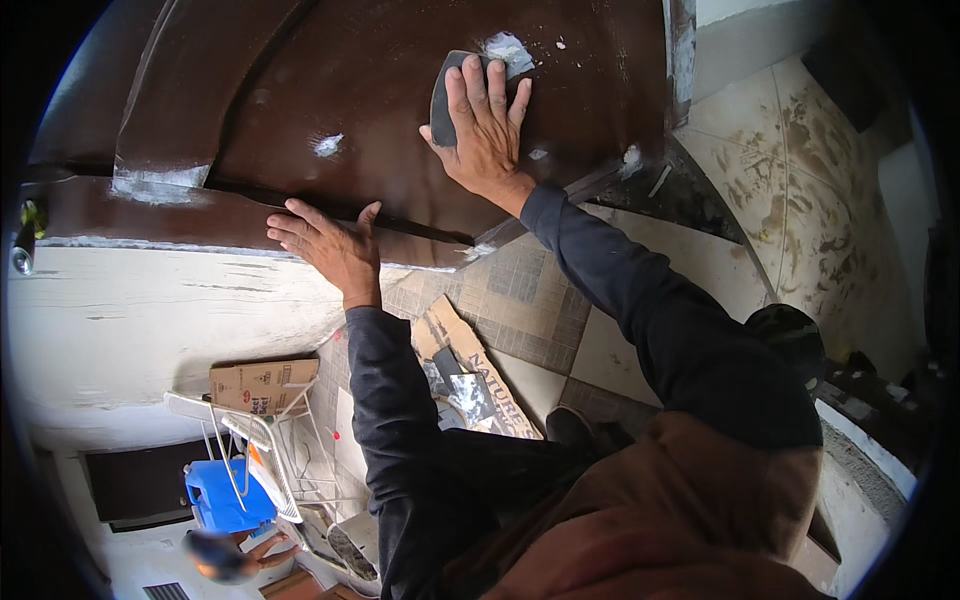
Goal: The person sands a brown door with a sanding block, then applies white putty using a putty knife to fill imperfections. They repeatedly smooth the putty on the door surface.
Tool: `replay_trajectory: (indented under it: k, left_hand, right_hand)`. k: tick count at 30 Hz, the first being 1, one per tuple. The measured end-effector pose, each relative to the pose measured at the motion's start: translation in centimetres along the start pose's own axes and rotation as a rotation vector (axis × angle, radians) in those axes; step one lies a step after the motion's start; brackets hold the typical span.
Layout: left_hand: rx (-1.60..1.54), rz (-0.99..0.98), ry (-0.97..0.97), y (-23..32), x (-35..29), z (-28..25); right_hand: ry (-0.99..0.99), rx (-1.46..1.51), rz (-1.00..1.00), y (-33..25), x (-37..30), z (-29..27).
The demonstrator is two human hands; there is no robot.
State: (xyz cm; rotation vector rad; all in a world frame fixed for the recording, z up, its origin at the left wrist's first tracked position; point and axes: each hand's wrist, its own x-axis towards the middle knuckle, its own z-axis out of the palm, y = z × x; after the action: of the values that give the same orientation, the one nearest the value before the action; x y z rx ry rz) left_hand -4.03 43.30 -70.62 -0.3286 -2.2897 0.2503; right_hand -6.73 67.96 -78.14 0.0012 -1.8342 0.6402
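Note:
A dark brown panelled door (380,110) fills the upper part of the view, with white filler patches on it. My right hand (487,135) presses a dark grey sheet of sandpaper (441,105) flat against the door, fingers stretched over it. Just beyond the fingertips is a white filler patch (510,52). Farther left sits a smaller patch (327,146). My left hand (335,245) rests on the door's near edge strip with its fingers spread and nothing in it. Part of the sandpaper is hidden under my right hand.
On the tiled floor below lies a flat cardboard piece (470,350) with scraps on it. A white metal rack (270,440), a cardboard box (262,385) and a blue jug (228,495) stand at lower left, near another person (225,557). A door handle (24,240) shows far left.

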Motion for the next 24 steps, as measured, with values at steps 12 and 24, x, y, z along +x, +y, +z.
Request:
replay_trajectory:
  k: [12, 24]
  left_hand:
    - [0.063, -0.012, 0.095, 3.6, 1.4, 5.1]
    - [0.115, -0.044, 0.018, 3.2, 1.5, 3.8]
  right_hand:
    - [0.027, 0.026, 0.310, 5.3, 1.9, 0.3]
    - [0.010, 0.017, 0.208, 3.4, 4.1, -1.9]
